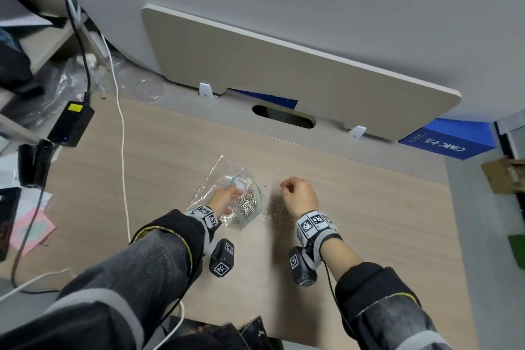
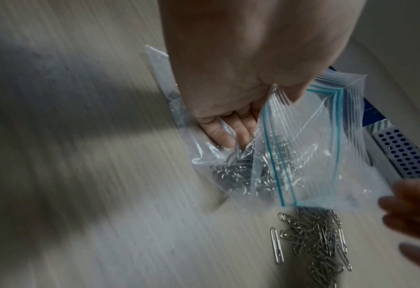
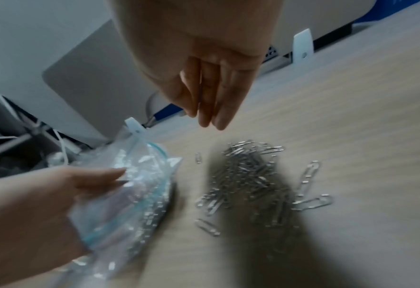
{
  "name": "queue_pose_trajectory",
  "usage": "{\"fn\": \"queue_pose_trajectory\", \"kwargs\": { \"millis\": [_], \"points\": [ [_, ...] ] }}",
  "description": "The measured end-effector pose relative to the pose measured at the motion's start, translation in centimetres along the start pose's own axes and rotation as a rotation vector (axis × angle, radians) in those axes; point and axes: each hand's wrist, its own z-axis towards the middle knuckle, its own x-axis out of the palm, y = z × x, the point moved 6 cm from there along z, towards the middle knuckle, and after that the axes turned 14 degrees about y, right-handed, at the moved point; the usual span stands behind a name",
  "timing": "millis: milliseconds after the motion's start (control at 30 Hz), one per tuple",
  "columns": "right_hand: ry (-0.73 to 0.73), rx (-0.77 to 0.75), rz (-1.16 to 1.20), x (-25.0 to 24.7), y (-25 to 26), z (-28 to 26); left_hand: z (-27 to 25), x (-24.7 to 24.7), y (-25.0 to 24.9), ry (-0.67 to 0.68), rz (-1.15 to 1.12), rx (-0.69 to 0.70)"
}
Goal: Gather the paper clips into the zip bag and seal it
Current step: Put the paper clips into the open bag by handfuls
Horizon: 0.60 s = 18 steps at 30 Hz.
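A clear zip bag point(image 1: 224, 176) with a blue seal strip lies on the wooden desk point(image 1: 369, 221), its mouth facing right. My left hand point(image 1: 231, 194) grips the mouth's upper edge and holds it up, fingers point(image 2: 228, 134) inside the bag point(image 2: 327, 146). Several silver paper clips point(image 1: 249, 203) lie inside it point(image 2: 253, 171). To the right of the mouth, a loose clip pile point(image 1: 279, 212) rests on the desk point(image 2: 319, 239) point(image 3: 248, 181). Above the pile my right hand point(image 1: 284, 190) hovers, fingertips bunched point(image 3: 204, 117), pinching what looks like a clip. One stray clip point(image 1: 264, 185) lies between bag and hand.
A black power adapter point(image 1: 71, 123) and a white cable point(image 1: 122, 150) lie at the left. A beige divider panel point(image 1: 284, 65) and a cable slot point(image 1: 284, 116) run along the back. A blue box point(image 1: 446, 139) is at back right, pink paper point(image 1: 31, 231) at left.
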Motion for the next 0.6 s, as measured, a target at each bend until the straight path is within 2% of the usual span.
{"fn": "queue_pose_trajectory", "kwargs": {
  "millis": [100,367,467,600],
  "points": [
    [0.099,0.028,-0.200,0.8,-1.6,-0.2,0.0,0.0,0.0,-0.007,0.008,-0.004],
    [0.282,-0.184,-0.472,6.2,0.3,-0.3,0.1,0.2,0.0,-0.013,0.016,-0.013],
    [0.336,-0.192,-0.491,7.5,-0.3,-0.1,0.2,0.2,0.1,-0.021,0.020,-0.009],
    [0.294,-0.159,-0.424,6.3,-2.3,0.4,0.3,0.1,0.1,-0.018,0.022,-0.008]
  ]
}}
